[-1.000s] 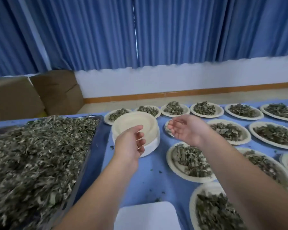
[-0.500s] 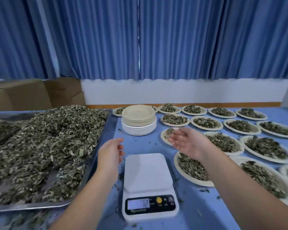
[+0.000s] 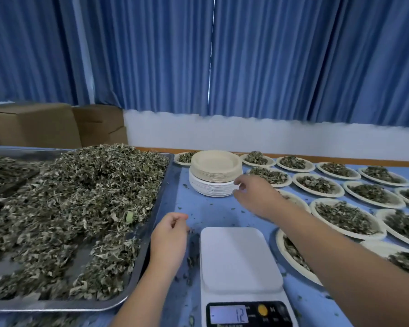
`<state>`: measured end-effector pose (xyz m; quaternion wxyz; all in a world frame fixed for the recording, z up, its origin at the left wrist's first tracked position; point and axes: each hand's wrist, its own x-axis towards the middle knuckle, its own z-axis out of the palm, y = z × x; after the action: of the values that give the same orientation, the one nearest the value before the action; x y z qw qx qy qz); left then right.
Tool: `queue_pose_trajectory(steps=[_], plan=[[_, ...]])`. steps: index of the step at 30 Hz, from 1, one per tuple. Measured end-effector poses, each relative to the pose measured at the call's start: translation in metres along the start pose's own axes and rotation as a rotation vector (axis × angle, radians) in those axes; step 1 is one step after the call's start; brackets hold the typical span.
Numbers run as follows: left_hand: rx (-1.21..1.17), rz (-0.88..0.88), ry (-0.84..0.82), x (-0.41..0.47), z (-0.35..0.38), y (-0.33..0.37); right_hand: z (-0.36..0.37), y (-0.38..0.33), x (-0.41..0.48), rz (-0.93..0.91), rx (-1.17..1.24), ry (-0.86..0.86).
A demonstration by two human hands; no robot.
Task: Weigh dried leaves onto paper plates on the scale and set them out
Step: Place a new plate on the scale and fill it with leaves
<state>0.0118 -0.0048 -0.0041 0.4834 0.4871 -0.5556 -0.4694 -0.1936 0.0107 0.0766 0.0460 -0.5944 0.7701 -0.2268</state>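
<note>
The tray [image 3: 57,305] is running off the left edge, so its full extent is staying out of sight, and the leaves [image 3: 80,197] are heaping so thickly at its far side that bare metal is only showing through near its front. The scale [image 3: 240,256] is getting cut at the bottom edge. Its display [image 3: 229,314] is reading 12, with a small mark to the left of the digits too faint to make out. The right forearm is covering much of the nearest filled plate and almost all of the one behind the right hand [image 3: 255,197]. The plates at far right are slipping out of frame.

The plate stack [image 3: 216,173] is sitting far-centre on the table [image 3: 210,213], tan plates on white ones, the top plate holding nothing. The filled plates [image 3: 313,208] are lying in rows to the right, each carrying a mound of leaves. The scale's platform is sitting bare, near-centre.

The right hand is reaching at the stack's right side with fingers loosely bent. Whether they are touching the white plates is impossible to tell, and nothing is showing in the grip. The left hand [image 3: 169,237] is hovering between tray and scale, fingers loosely curled and holding nothing. Leaf crumbs are dotting the blue table around the scale.
</note>
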Motion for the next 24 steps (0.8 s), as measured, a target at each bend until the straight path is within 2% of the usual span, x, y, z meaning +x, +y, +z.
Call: queue_pose_trajectory(steps=[1,3,6,12,20,24], plan=[[0.016,0.011,0.002,0.001,0.001,-0.001,0.001,-0.004,0.012,-0.083,-0.226,-0.024],[0.071,0.038,0.000,0.002,0.005,-0.003,0.005,-0.013,0.036,-0.155,-0.437,-0.052],[0.130,0.053,-0.009,0.004,0.008,-0.007,0.009,-0.021,0.067,-0.145,-0.393,-0.063],[0.136,0.054,-0.024,0.008,0.009,-0.009,0.007,-0.020,0.103,-0.145,-0.452,-0.164],[0.159,0.058,-0.027,0.008,0.010,-0.011,-0.001,-0.016,0.114,-0.108,-0.287,-0.148],[0.162,0.047,-0.041,0.007,0.011,-0.011,-0.003,-0.015,0.118,-0.122,-0.314,-0.143]])
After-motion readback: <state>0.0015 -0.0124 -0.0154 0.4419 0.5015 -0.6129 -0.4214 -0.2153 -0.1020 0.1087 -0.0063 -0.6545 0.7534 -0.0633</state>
